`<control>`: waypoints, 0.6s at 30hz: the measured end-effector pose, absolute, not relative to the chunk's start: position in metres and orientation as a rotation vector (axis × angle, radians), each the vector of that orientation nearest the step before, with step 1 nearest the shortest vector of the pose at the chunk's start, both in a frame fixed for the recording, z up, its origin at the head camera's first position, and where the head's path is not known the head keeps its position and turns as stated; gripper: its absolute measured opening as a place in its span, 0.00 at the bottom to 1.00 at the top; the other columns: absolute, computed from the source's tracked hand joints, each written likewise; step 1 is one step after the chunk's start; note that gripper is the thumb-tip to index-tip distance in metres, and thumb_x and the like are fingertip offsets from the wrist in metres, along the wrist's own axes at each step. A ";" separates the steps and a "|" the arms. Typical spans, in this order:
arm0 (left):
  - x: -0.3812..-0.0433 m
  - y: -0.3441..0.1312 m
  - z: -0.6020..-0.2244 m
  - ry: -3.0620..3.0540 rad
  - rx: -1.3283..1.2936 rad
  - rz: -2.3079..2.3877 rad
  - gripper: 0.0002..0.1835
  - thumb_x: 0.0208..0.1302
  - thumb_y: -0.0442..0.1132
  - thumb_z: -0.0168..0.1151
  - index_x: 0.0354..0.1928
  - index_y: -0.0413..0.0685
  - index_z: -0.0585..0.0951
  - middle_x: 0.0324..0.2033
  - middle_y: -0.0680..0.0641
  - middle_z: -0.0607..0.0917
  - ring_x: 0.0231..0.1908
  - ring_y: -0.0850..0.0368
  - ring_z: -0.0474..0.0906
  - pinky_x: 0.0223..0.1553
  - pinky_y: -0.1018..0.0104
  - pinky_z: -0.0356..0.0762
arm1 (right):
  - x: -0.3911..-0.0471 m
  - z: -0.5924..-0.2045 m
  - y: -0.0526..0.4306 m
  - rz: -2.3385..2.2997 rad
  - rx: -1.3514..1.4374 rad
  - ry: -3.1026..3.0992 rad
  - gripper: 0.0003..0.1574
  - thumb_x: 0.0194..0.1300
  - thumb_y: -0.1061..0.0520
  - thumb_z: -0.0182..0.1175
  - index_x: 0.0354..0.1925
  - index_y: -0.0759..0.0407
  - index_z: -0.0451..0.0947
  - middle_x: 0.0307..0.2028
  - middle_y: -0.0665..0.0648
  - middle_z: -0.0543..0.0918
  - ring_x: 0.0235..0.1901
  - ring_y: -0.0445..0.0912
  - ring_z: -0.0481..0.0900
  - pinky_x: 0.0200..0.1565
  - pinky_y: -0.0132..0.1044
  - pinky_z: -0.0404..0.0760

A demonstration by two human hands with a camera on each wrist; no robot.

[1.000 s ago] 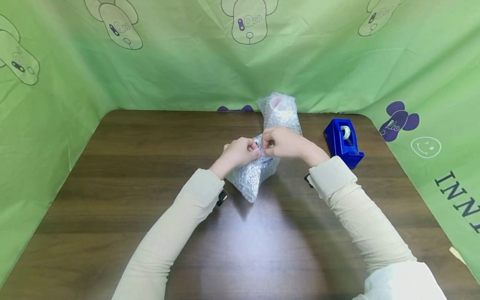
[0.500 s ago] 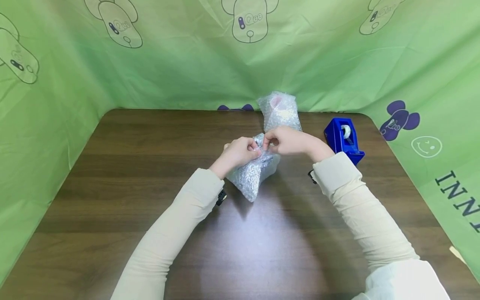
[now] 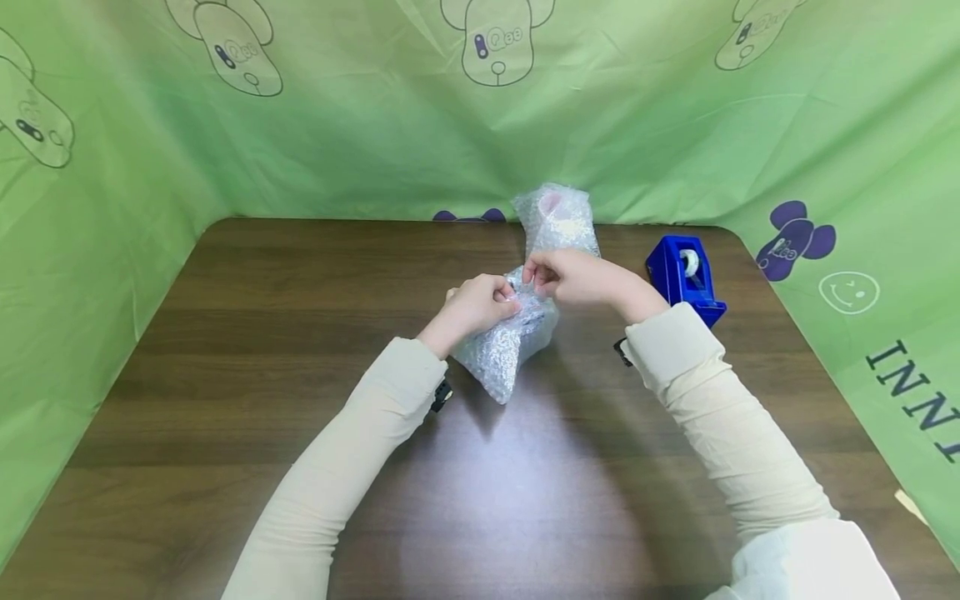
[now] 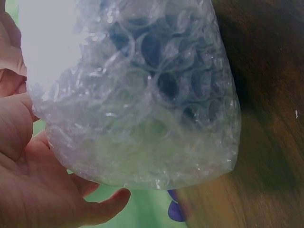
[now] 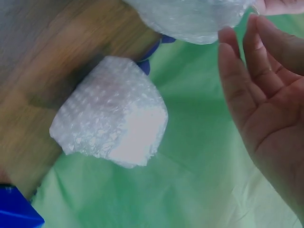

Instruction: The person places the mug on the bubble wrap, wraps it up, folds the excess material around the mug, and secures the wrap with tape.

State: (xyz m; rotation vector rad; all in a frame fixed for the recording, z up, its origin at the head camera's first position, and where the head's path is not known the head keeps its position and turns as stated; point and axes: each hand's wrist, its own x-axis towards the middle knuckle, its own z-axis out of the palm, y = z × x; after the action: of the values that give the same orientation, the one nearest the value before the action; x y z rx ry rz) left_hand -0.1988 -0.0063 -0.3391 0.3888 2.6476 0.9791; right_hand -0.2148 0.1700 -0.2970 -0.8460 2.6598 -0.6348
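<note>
My left hand (image 3: 480,304) holds a bubble-wrapped package (image 3: 506,346), pinching its upper edge between thumb and fingers. In the left wrist view, the clear wrap (image 4: 142,109) fills the middle, and something dark blue shows blurrily through it. My right hand (image 3: 573,277) is at the package's far top edge, thumb and forefinger tips together. The right wrist view shows a thin, shiny clear strip (image 5: 255,9) at those fingertips, too small to identify surely. Behind the hands, a second bubble-wrapped package (image 3: 558,218) with something pinkish inside lies on the table.
A blue tape dispenser (image 3: 686,279) with a roll of clear tape stands at the right on the brown wooden table (image 3: 337,275). Green printed cloth (image 3: 360,150) hangs along the table's back and sides. A small pale piece (image 3: 911,506) lies near the right edge.
The right hand has lifted slightly, its fingertips shifting up and away from the left hand's. The left hand and the held package have stayed almost still.
</note>
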 end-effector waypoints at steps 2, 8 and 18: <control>-0.199 -0.007 -0.339 2.645 0.389 0.982 0.10 0.67 0.46 0.58 0.42 0.49 0.81 0.43 0.50 0.86 0.47 0.54 0.79 0.59 0.51 0.61 | -0.215 -0.296 0.170 -0.647 -0.808 2.661 0.09 0.61 0.71 0.52 0.41 0.66 0.73 0.30 0.61 0.79 0.32 0.48 0.76 0.38 0.38 0.74; -0.199 -0.007 -0.339 2.649 0.397 0.981 0.10 0.67 0.46 0.58 0.41 0.49 0.81 0.42 0.50 0.85 0.46 0.54 0.79 0.57 0.52 0.62 | -0.219 -0.295 0.169 -0.619 -0.679 2.700 0.11 0.57 0.70 0.50 0.40 0.66 0.74 0.30 0.61 0.80 0.31 0.48 0.75 0.38 0.37 0.73; -0.199 -0.008 -0.339 2.651 0.409 0.978 0.10 0.67 0.46 0.57 0.42 0.50 0.80 0.43 0.51 0.85 0.47 0.54 0.79 0.56 0.52 0.64 | -0.222 -0.300 0.169 -0.599 -0.550 2.789 0.09 0.53 0.66 0.54 0.36 0.65 0.75 0.27 0.59 0.80 0.30 0.47 0.75 0.36 0.35 0.71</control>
State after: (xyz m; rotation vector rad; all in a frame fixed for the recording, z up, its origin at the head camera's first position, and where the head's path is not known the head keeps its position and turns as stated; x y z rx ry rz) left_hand -0.1989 -0.0077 -0.3389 0.4088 2.6513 0.9777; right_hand -0.2220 0.1687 -0.2996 -0.5502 2.7889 -0.5993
